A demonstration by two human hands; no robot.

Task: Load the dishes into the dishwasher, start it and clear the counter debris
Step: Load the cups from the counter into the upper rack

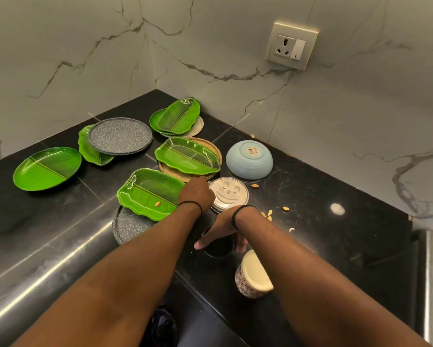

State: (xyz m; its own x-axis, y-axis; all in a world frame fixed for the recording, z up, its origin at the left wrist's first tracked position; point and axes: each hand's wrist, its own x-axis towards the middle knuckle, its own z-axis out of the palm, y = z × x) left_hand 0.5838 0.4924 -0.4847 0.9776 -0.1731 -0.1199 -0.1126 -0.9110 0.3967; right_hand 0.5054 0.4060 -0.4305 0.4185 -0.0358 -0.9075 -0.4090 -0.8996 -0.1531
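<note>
Left hand (198, 194): fingers curled downward over the gap between the leaf plate (151, 192) to their left and the steel lid (228, 194) to their right; the tips are hidden, so whether they hold anything cannot be told.

Right hand (220, 230): fingers spread and wrapped over the rim of a dark cup (219, 247), holding it from above. The cup looks rigid, light, probably glossy and slippery; a grasp around the wall would be safer than the rim. A white mug (254, 274) lies tipped just below those fingers, and nut shells (268, 214) are scattered to their right.

Black polished counter (60, 241), with more green plates and a grey plate (120, 135) beyond the left fingers. Marble walls and a socket (291, 46) behind.
</note>
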